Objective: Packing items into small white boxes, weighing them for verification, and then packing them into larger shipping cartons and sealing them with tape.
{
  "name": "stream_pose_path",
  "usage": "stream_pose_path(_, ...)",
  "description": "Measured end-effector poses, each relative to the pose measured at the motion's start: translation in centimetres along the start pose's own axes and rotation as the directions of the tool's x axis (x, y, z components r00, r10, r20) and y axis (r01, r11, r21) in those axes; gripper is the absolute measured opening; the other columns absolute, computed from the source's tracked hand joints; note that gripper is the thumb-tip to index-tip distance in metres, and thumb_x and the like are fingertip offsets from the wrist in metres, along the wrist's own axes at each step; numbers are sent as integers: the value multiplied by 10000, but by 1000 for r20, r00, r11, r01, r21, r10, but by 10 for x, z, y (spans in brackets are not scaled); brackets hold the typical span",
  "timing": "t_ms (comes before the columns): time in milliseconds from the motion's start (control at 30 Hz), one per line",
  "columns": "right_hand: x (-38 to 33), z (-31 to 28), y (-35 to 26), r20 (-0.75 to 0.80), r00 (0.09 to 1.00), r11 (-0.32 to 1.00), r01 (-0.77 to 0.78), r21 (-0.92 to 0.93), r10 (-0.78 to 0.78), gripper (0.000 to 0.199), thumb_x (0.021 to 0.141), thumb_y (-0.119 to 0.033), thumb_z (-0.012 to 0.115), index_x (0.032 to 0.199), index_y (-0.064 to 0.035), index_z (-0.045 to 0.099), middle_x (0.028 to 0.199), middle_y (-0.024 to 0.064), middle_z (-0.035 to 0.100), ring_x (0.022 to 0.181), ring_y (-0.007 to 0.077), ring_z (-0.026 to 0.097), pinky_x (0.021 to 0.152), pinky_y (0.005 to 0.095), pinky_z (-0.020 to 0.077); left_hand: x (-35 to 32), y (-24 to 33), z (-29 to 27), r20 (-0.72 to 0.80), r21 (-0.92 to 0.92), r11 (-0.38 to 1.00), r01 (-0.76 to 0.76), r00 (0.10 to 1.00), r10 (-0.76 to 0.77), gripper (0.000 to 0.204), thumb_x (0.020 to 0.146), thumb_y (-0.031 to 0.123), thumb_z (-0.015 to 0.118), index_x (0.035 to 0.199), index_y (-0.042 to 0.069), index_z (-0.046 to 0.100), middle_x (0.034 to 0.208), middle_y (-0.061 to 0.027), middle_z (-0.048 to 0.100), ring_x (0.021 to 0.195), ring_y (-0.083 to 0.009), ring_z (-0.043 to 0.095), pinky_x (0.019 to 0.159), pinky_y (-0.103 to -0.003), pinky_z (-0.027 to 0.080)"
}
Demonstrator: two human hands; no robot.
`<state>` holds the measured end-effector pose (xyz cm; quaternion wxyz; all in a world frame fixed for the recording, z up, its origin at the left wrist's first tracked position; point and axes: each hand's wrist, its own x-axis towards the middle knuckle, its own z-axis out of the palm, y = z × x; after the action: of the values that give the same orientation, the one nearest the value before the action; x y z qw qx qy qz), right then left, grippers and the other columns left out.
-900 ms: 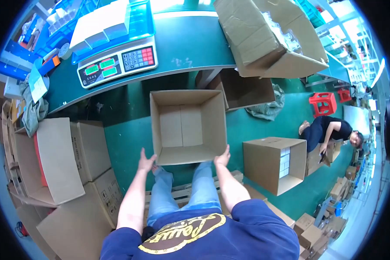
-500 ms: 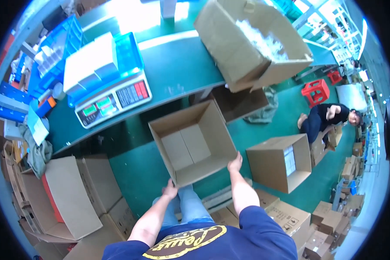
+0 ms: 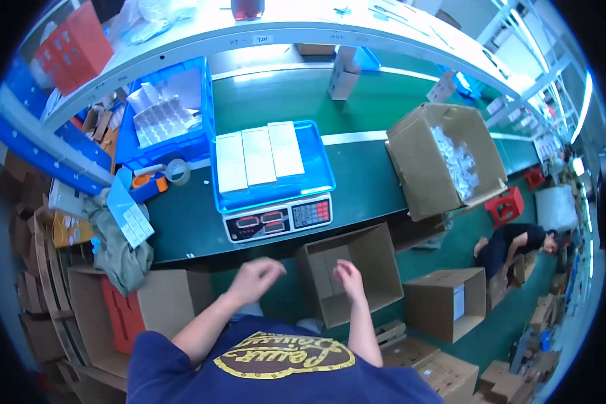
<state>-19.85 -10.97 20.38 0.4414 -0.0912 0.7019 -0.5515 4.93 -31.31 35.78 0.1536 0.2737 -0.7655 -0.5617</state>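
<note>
My left hand (image 3: 254, 280) is raised in front of the bench, its fingers loosely bent and apart, holding nothing. An open cardboard box (image 3: 381, 266) stands on the floor against the bench. Over its left part hovers my right hand (image 3: 348, 280), bare, with fingers slightly curled and apart. Nearest to my left hand on the bench is a digital scale (image 3: 278, 220) with a lit red display. A blue tray (image 3: 322, 176) tops the scale and carries several flat white boxes (image 3: 258, 155).
A large carton (image 3: 411, 161) of clear plastic packing sits on the bench at right. Blue crate (image 3: 212, 108), tape roll (image 3: 177, 172) and overhead shelf (image 3: 303, 38) are at left and above. Another carton (image 3: 429, 310) stands right; a person (image 3: 512, 246) crouches beyond. Cartons flank me.
Both hands have let go of the cardboard box and lifted upward. The box now stands closer to the bench. My view has tilted up, showing the shelf; the scale display turned from green to red.
</note>
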Motion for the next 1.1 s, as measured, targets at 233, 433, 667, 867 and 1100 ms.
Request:
stream_pose_path(233,26,83,-277,27,822,761,538,-362,-568,287,913,-187,644,1143,-16,625,1031,60,655,957,132,612,866,277,480,126,-50,-151,-264,701,711,-51,908,325,645,944,263,530,1500,63,271,1572,-201,174,1459,-404,110,1174,-493,119)
stream_pose_path(433,164,-136,-420,-332,772,807,367,-464,-542,255,943,-135,547,1182,-95,628,974,65,673,887,157,633,800,284,497,150,-37,-163,-107,690,719,-86,970,219,704,912,276,563,1503,55,251,1571,-219,158,1464,-404,94,1173,-501,91)
stream_pose_path(667,308,-220,-358,-279,898,538,-429,-726,340,950,770,-264,715,1538,-270,156,1482,175,396,1357,360,390,1116,451,343,362,-12,-207,-111,287,958,1,993,32,856,845,236,697,1519,79,194,1569,-150,217,1445,-311,225,1164,-440,207)
stream_pose_path(867,337,-231,-328,-112,993,253,-115,-961,27,579,795,-231,658,1336,-143,469,1218,226,588,1109,384,591,937,463,474,646,-112,-160,-53,194,939,284,959,-279,962,781,432,773,1490,23,267,1505,-199,327,1369,-332,351,1064,-412,378)
stream_pose_path(1100,276,-206,-362,-24,920,272,90,-958,-391,181,777,-74,678,957,-66,687,914,184,675,853,322,649,802,397,502,751,-144,-143,710,-610,312,728,677,-192,742,782,586,682,1257,22,596,1294,-125,589,1194,-243,532,966,-375,424)
